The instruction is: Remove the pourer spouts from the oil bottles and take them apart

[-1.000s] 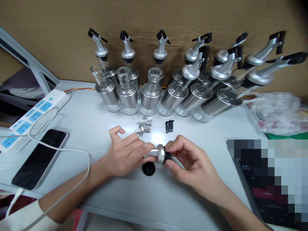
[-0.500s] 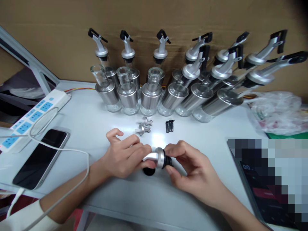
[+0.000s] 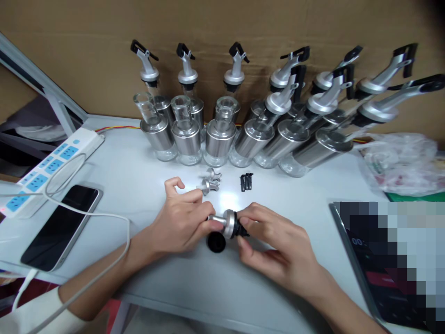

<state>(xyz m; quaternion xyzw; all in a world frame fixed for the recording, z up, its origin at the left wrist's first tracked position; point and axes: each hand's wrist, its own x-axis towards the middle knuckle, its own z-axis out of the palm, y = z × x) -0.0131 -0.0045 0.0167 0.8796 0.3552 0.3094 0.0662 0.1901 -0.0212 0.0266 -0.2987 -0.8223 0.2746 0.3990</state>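
Both hands hold one silver pourer spout (image 3: pixel 225 221) with a black stopper end, low over the white table (image 3: pixel 139 181). My left hand (image 3: pixel 182 221) pinches its thin silver tube end, index finger curled up. My right hand (image 3: pixel 269 241) grips the black stopper side with thumb and fingers. A black round rubber piece (image 3: pixel 216 242) lies on the table just below the spout. Two loose silver spout parts (image 3: pixel 209 182) and some small black clips (image 3: pixel 246 181) lie just beyond the hands.
Several glass and steel bottles (image 3: pixel 219 134), some with spouts fitted, stand along the cardboard back wall. A phone (image 3: pixel 60 227) on a white cable and a power strip (image 3: pixel 48 164) lie at left. A clear plastic bag (image 3: pixel 399 162) and a dark tablet (image 3: pixel 392 260) sit at right.
Both hands shifted slightly up and right with the spout. The spout has turned in the fingers, and the right hand's fingers have regripped the black end.
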